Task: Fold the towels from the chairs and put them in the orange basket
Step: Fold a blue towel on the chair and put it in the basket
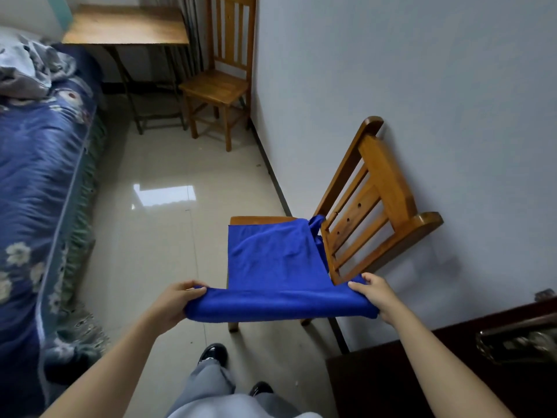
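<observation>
Head view: my left grip (177,300) and right grip (375,292) each pinch one end of the blue towel's (271,260) near edge, holding it stretched between them. The rest of the towel lies spread over the seat of the wooden chair (379,188), bunched against its backrest, beside the wall (422,70).

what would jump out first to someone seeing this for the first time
The bright blue towel dominates: it lies spread over the seat of the near wooden chair by the wall, its near edge lifted. The left hand and right hand grip that edge at opposite ends. A second, bare wooden chair stands further back beside a small table, and a bed with blue floral bedding runs along the left.
</observation>
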